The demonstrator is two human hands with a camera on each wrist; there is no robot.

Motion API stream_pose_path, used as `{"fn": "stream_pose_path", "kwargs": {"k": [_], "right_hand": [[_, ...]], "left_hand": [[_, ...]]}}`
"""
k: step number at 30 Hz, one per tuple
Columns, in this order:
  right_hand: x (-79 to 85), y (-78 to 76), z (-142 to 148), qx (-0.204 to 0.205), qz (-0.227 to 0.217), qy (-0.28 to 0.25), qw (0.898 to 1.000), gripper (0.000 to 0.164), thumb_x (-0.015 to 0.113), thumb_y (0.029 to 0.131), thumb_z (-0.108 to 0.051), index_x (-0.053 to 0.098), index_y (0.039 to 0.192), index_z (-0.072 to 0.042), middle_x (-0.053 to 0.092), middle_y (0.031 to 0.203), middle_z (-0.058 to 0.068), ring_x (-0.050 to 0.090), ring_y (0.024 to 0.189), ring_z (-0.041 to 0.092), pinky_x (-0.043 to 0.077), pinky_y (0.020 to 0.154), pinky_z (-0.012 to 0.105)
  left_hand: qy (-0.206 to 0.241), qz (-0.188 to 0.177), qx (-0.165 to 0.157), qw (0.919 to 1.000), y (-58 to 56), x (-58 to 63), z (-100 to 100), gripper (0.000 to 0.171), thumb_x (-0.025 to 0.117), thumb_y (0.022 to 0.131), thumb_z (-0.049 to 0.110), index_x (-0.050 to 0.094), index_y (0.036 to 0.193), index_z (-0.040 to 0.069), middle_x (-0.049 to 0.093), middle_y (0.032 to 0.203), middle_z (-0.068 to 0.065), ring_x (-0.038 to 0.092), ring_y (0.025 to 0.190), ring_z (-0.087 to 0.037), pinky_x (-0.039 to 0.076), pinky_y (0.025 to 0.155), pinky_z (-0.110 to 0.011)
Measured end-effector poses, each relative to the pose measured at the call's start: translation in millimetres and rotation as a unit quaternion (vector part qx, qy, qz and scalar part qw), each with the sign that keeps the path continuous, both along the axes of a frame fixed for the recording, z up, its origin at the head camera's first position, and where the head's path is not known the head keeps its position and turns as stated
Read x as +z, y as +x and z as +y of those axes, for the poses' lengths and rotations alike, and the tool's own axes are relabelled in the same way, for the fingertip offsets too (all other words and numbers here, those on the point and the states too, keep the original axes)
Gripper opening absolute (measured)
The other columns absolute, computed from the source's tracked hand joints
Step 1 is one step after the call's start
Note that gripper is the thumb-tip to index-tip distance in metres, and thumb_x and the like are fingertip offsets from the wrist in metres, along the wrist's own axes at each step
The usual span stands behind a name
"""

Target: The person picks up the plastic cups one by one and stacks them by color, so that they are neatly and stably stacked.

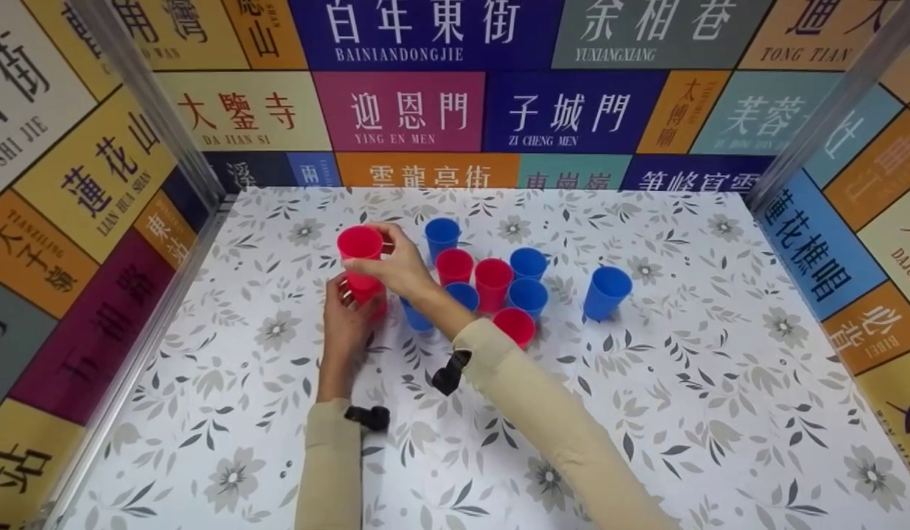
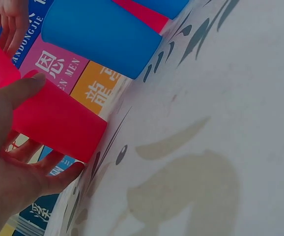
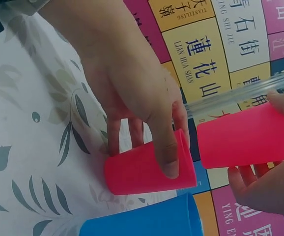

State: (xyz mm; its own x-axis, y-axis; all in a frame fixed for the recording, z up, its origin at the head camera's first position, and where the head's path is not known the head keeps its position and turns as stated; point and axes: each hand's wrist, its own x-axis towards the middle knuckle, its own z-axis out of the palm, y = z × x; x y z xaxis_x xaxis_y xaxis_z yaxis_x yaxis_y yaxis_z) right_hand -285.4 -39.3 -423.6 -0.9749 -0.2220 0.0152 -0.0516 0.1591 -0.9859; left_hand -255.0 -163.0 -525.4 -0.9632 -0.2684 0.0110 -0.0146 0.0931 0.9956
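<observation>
My right hand (image 1: 407, 269) grips an upright red cup (image 1: 361, 241) in the air. Just beneath it, another red cup (image 3: 149, 167) stands upright on the table, with the fingers and thumb of my left hand (image 1: 347, 320) around its sides. In the right wrist view my right hand (image 3: 272, 182) comes in from the right edge, and my left hand (image 3: 132, 83) reaches down from the top. The raised cup's base is close to the lower cup's rim; whether they touch I cannot tell. Beside the lower cup stands a blue cup (image 2: 102, 37), partly hidden by my right arm in the head view.
Several red and blue cups stand upright in a cluster, among them a red cup (image 1: 493, 283) and a blue cup (image 1: 528, 294). Another blue cup (image 1: 607, 293) stands apart to the right. The floral table (image 1: 690, 412) is bounded by sign-covered panels (image 1: 396, 110) behind and at both sides.
</observation>
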Motion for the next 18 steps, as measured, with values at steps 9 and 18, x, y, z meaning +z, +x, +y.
{"fn": "stream_pose_path", "kwargs": {"k": [9, 18], "right_hand": [[-12.8, -2.3, -4, -0.002, -0.011, 0.015, 1.000, 0.072, 0.085, 0.079, -0.024, 0.051, 0.142, -0.014, 0.059, 0.135, 0.007, 0.054, 0.125, 0.022, 0.052, 0.099, 0.031], [-22.9, -2.1, -7, -0.007, -0.008, 0.015, 1.000, 0.069, 0.085, 0.079, -0.018, 0.052, 0.139, -0.009, 0.060, 0.134, 0.012, 0.055, 0.122, 0.023, 0.049, 0.102, 0.031]], "left_hand": [[0.027, 0.008, 0.003, 0.9996, 0.6, -3.7, 0, 0.066, 0.071, 0.089, 0.008, 0.038, 0.146, 0.011, 0.048, 0.145, -0.017, 0.051, 0.131, -0.031, 0.047, 0.110, -0.043], [0.034, 0.013, -0.002, 0.9993, -0.2, -3.4, 1, 0.064, 0.068, 0.089, 0.003, 0.038, 0.145, 0.009, 0.048, 0.142, -0.018, 0.052, 0.129, -0.031, 0.048, 0.108, -0.044]]}}
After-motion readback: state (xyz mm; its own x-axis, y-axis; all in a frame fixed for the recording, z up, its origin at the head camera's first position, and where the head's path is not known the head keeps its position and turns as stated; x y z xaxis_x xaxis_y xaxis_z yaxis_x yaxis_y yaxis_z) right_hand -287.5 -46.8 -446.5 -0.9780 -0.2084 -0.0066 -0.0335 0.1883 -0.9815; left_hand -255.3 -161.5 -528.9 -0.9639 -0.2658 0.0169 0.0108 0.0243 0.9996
